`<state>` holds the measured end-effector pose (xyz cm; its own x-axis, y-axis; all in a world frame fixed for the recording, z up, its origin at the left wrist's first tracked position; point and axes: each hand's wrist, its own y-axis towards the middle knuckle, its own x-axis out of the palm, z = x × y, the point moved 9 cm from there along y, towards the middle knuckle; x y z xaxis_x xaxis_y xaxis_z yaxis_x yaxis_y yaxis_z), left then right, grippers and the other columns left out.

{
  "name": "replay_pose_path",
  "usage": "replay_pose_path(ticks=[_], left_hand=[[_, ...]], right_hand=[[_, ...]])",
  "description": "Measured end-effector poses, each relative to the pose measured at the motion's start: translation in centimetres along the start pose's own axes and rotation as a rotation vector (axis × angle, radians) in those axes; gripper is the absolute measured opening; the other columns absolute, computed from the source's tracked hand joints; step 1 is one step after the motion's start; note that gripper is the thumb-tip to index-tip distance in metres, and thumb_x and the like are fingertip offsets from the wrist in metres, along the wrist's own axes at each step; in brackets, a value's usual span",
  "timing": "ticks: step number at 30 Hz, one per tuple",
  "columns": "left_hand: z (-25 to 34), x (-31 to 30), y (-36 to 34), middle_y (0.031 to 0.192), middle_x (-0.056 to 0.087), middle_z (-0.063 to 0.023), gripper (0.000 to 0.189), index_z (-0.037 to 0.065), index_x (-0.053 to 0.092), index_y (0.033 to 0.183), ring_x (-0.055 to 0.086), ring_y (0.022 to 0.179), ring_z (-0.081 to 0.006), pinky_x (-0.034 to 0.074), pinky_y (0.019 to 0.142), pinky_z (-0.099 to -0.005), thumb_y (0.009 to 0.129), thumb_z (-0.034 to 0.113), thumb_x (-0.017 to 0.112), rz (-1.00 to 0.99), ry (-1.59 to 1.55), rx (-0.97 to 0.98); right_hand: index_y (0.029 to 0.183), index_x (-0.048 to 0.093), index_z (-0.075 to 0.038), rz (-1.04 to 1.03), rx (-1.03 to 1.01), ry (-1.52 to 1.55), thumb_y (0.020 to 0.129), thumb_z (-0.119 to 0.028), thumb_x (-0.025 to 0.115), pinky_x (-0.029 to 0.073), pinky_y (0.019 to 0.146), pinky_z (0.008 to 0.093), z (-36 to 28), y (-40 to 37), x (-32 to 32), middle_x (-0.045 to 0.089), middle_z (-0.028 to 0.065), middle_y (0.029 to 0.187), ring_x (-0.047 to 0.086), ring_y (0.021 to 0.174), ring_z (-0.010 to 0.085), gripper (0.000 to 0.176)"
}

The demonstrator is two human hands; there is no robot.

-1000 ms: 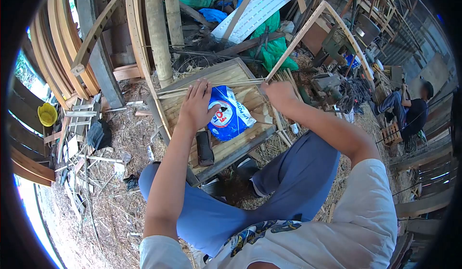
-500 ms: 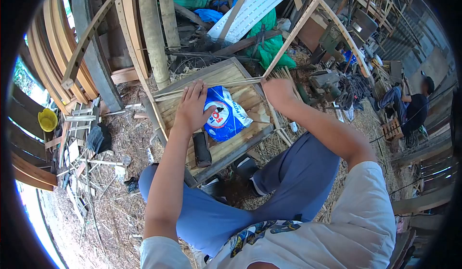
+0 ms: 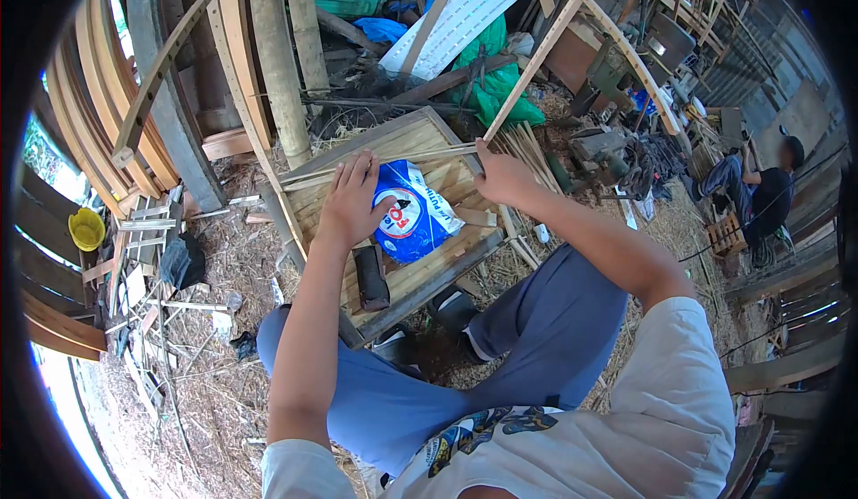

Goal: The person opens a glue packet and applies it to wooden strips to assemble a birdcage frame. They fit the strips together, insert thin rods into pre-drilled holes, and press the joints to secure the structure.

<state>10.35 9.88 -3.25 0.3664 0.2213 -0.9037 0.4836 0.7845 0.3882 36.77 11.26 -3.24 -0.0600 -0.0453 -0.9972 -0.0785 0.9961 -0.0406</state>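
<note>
My left hand (image 3: 349,200) lies flat with fingers spread on thin bamboo strips (image 3: 384,164) that run across a low slatted wooden table (image 3: 429,271). My right hand (image 3: 500,177) is closed on the right end of those strips, near the table's far right corner. A blue and white plastic bag (image 3: 411,218) lies on the table between my hands, touching my left thumb. A dark rectangular block (image 3: 371,277) rests on the table just below my left wrist.
A bundle of bamboo sticks (image 3: 527,150) lies right of the table. Curved wooden pieces (image 3: 98,97) and a post (image 3: 273,52) stand at the left. A yellow bowl (image 3: 87,228) sits far left. Another person (image 3: 760,200) sits at the far right. Straw and scraps cover the ground.
My right hand has slid leftward along the strips toward the table's corner. My left hand stays pressed on the strips, and the view has shifted slightly.
</note>
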Motion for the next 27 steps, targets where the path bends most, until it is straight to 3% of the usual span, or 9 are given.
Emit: replay_pose_path(ticks=[4, 13, 19, 27], left_hand=[[-0.1, 0.1, -0.1, 0.159, 0.036, -0.018, 0.077, 0.001, 0.039, 0.153, 0.03, 0.15, -0.0334, 0.022, 0.125, -0.0488, 0.094, 0.045, 0.062, -0.008, -0.006, -0.001], [-0.2, 0.2, -0.1, 0.16, 0.035, -0.017, 0.077, 0.001, 0.039, 0.153, 0.029, 0.151, -0.0323, 0.021, 0.125, -0.0479, 0.095, 0.046, 0.061, -0.008, -0.007, -0.001], [-0.3, 0.2, -0.1, 0.16, 0.036, -0.0168, 0.076, 0.002, 0.039, 0.153, 0.029, 0.151, -0.0325, 0.021, 0.126, -0.047, 0.095, 0.046, 0.061, -0.016, -0.002, -0.002], [-0.2, 0.3, -0.2, 0.159, 0.037, -0.0179, 0.075, 0.002, 0.04, 0.152, 0.031, 0.149, -0.0335, 0.021, 0.126, -0.0466, 0.095, 0.045, 0.06, -0.016, -0.009, 0.021]], right_hand=[[0.152, 0.036, 0.002, 0.013, 0.007, 0.164, 0.088, -0.025, 0.059, 0.056, 0.084, 0.0521, 0.2, -0.6, -1.1, 0.071, 0.0254, 0.102, 0.07, 0.092, 0.042, 0.074], [0.158, 0.028, -0.003, -0.053, 0.036, 0.216, 0.088, -0.024, 0.059, 0.056, 0.083, 0.0523, 0.6, 0.0, -0.4, 0.071, 0.0251, 0.101, 0.07, 0.092, 0.0399, 0.079], [0.159, 0.025, -0.004, -0.064, 0.024, 0.053, 0.088, -0.025, 0.058, 0.056, 0.082, 0.0521, 0.4, 0.0, -0.7, 0.072, 0.0235, 0.101, 0.07, 0.092, 0.0404, 0.081], [0.156, 0.028, 0.001, -0.097, 0.0, 0.074, 0.088, -0.029, 0.058, 0.055, 0.084, 0.054, 0.4, -1.0, -0.4, 0.072, 0.0254, 0.103, 0.07, 0.094, 0.0423, 0.08]])
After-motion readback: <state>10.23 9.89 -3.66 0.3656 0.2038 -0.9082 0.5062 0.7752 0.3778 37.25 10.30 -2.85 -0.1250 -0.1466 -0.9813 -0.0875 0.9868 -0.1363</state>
